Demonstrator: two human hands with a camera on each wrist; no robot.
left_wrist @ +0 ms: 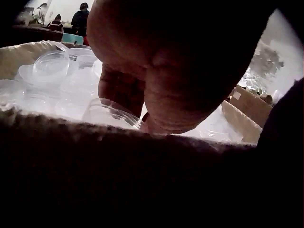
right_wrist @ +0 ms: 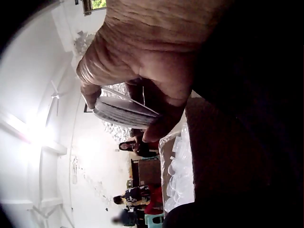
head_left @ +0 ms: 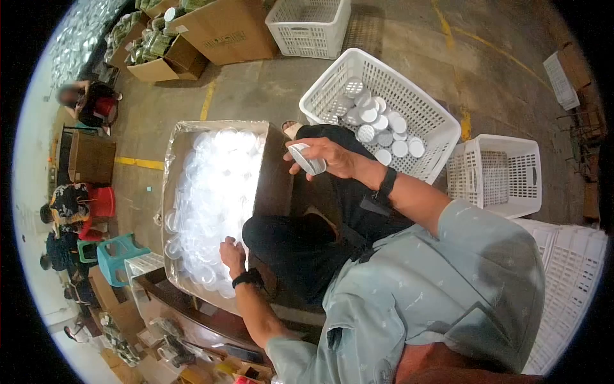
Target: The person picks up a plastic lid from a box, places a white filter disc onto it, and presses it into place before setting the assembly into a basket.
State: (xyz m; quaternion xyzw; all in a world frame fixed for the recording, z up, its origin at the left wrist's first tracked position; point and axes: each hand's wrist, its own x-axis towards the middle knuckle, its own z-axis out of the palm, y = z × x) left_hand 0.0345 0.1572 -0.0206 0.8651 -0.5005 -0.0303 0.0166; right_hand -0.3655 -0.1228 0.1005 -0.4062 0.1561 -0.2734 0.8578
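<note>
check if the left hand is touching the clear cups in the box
Touching. In the left wrist view the left hand has its fingers on a clear cup in the box; the head view shows the hand down among the cups.

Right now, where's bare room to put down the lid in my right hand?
The white basket has bare bottom along its near-left side, beside the capped jars. The box of clear cups is crowded, with the left hand in it.

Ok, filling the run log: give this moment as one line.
left hand: reaching into box of clear plastic cups | right hand: holding round silver-lidded container | white slatted basket: holds lidded containers
</note>
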